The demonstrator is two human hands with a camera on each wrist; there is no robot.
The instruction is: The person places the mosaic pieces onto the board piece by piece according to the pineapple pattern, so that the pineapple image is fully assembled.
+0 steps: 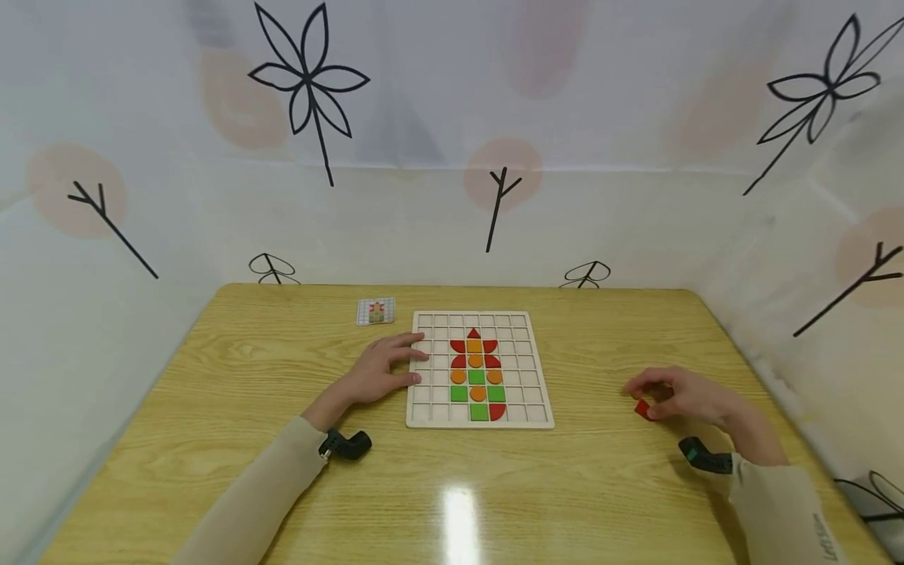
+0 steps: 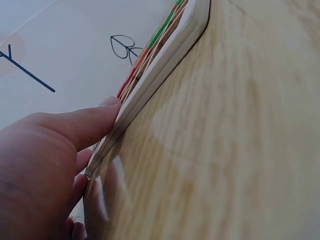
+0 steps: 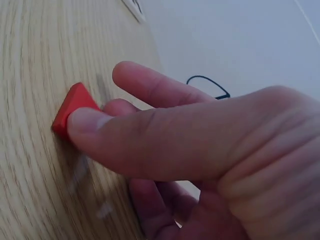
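Note:
A white gridded board (image 1: 432,395) lies on the table with red, orange and green flat pieces set in its squares. They form an upright figure with a red triangle (image 1: 474,333) at its top and a red quarter-circle (image 1: 497,411) at the lower right. My left hand (image 1: 374,370) rests at the board's left edge, fingers spread over the rim; the left wrist view shows the thumb (image 2: 95,122) against that edge. Off to the right of the board, my right hand (image 1: 695,399) pinches a small red piece (image 3: 75,102) with a pointed corner, close over the table. The fingers partly hide its shape.
A small card (image 1: 376,311) printed with a coloured figure on a grid lies beyond my left hand, near the board's upper left corner. The wooden table (image 1: 282,345) meets a pale curtain (image 1: 410,227) with plant drawings at its back and sides.

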